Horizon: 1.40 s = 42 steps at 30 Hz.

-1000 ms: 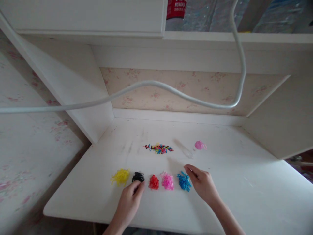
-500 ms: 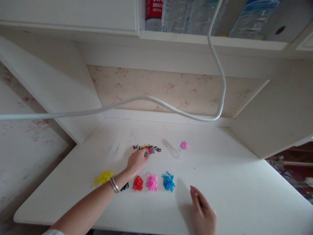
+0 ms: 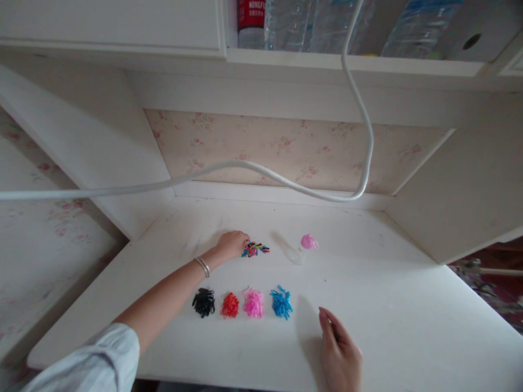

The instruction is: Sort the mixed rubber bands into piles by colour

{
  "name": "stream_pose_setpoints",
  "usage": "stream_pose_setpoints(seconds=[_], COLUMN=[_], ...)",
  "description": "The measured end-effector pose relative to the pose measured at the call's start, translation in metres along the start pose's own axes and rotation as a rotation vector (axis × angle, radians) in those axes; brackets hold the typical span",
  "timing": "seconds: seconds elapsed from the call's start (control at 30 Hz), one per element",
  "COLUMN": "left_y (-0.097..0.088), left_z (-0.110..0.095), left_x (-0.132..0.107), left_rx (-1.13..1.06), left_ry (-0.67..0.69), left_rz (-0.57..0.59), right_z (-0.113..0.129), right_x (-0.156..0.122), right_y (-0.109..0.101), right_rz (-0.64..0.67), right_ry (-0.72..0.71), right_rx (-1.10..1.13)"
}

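My left hand (image 3: 232, 244) reaches to the left end of a mixed multicoloured pile of small rubber bands (image 3: 255, 249). Its fingers are curled and mostly hidden, and I cannot make out what is between them. Closer to me lie separate piles of black bands (image 3: 203, 302), red bands (image 3: 229, 305), pink bands (image 3: 253, 302) and blue bands (image 3: 281, 302). My left forearm passes over the desk to the left of the black pile. Right of the blue pile, my right hand (image 3: 341, 348) is closed, thumb against fingers; anything inside is hidden.
A clear container (image 3: 297, 255) with a pink lid (image 3: 309, 242) lies beyond the piles on the white desk (image 3: 392, 310). A white cable (image 3: 261, 167) hangs across the view. Bottles (image 3: 286, 24) stand on the shelf above, and side panels flank the desk.
My left hand has moved farther back, to the left end of the mixed pile. The black pile has come into full view, while the forearm now hides the yellow bands. My right hand stays put.
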<state>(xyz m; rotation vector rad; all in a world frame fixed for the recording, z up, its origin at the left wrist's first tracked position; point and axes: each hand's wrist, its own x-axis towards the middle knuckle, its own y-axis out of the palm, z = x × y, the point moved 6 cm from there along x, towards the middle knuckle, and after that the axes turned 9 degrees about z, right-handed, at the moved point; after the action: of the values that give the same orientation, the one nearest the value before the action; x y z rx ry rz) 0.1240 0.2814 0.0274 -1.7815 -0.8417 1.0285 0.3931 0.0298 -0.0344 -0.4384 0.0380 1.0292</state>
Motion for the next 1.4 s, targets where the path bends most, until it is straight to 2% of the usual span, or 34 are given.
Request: stream_pose_setpoints(seconds=[0.17, 0.3, 0.43, 0.7, 0.83, 0.97, 1.07, 1.17, 1.4], left_y=[0.009, 0.012, 0.010, -0.005, 0.000, 0.004, 0.000, -0.002, 0.003], left_z=[0.013, 0.019, 0.023, 0.027, 0.026, 0.034, 0.044, 0.051, 0.049], left_x=[0.015, 0.017, 0.016, 0.011, 0.004, -0.004, -0.006, -0.004, 0.003], left_rx=[0.005, -0.031, -0.095, -0.297, -0.417, -0.504, -0.509, -0.473, -0.379], left_ry=[-0.043, -0.045, -0.028, 0.025, 0.034, 0.011, -0.016, -0.028, -0.015], left_rz=[0.086, 0.092, 0.054, -0.060, -0.121, -0.194, -0.227, -0.213, -0.208], right_z=[-0.001, 0.000, 0.002, 0.006, 0.004, 0.002, 0.002, 0.002, 0.003], right_x=[0.001, 0.001, 0.000, -0.002, -0.001, 0.001, 0.000, -0.001, -0.003], right_y=[0.001, 0.002, 0.002, 0.001, 0.002, 0.003, 0.002, 0.003, 0.004], right_rz=[0.020, 0.015, 0.011, -0.011, 0.009, 0.028, 0.008, -0.004, -0.016], right_ry=[0.012, -0.006, -0.016, -0.031, -0.030, -0.027, -0.016, -0.011, -0.002], right_rx=[-0.030, -0.042, -0.071, -0.110, -0.084, -0.088, -0.089, -0.083, -0.095])
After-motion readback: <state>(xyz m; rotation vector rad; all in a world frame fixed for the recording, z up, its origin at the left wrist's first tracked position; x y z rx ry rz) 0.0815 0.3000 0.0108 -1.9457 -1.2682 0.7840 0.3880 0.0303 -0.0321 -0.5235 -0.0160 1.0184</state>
